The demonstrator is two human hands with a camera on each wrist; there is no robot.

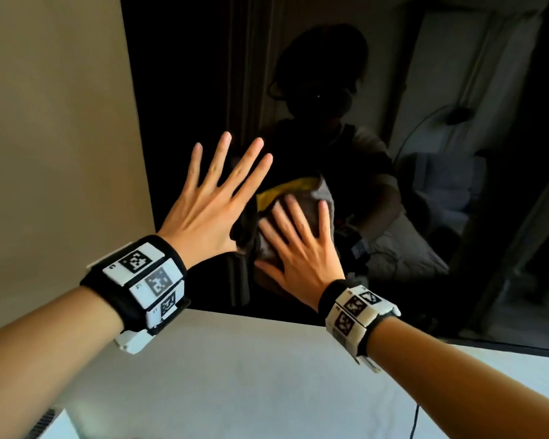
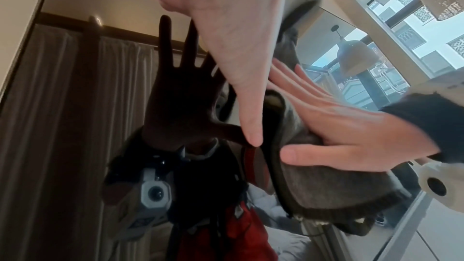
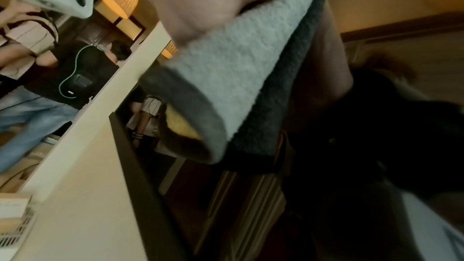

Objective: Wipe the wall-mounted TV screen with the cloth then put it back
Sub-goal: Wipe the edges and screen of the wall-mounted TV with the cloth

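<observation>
The wall-mounted TV screen (image 1: 457,90) is dark and mirrors the room. My right hand (image 1: 301,248) lies flat with straight fingers, pressing a grey cloth (image 1: 317,198) with a yellow side against the glass near the screen's lower left part. In the right wrist view the cloth (image 3: 231,78) hangs folded under my palm, close to the TV's dark bezel (image 3: 140,166). My left hand (image 1: 210,198) is open with fingers spread, just left of the cloth. In the left wrist view its thumb (image 2: 248,126) meets its own reflection on the screen (image 2: 75,106), beside the right hand (image 2: 339,132) and the cloth (image 2: 326,195).
A beige wall (image 1: 54,122) borders the TV on the left. A white surface (image 1: 235,375) runs below the screen, with a dark cable (image 1: 414,419) at its right. Other people (image 3: 37,86) stand off to the side in the right wrist view, near a white slotted basket (image 3: 15,225).
</observation>
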